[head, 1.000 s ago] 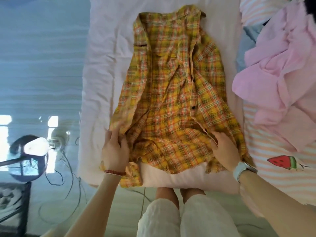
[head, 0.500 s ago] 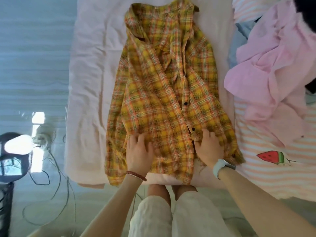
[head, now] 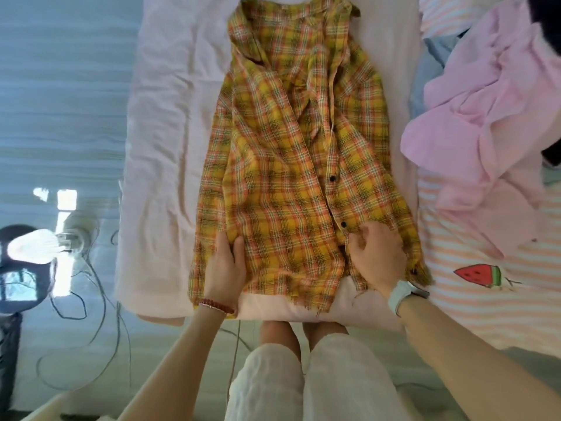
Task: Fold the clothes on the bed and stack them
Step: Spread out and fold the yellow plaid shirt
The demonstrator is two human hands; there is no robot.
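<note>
The shirt (head: 297, 165) lies flat on the bed (head: 170, 117), collar at 12 o'clock. The left hand (head: 226, 268) presses flat on the hem at 7 o'clock. The right hand (head: 376, 256) pinches the hem at 5 o'clock. Smoothing looks nearly done; next, fold the sides in.

left hand (head: 225, 268) lies flat, fingers straight; right hand (head: 376, 256) has fingers curled, pinching.

Grey floor (head: 60, 101) left of bed. Loose cables (head: 91, 314) trail across it. A white fan (head: 33, 246) stands at the left edge.
</note>
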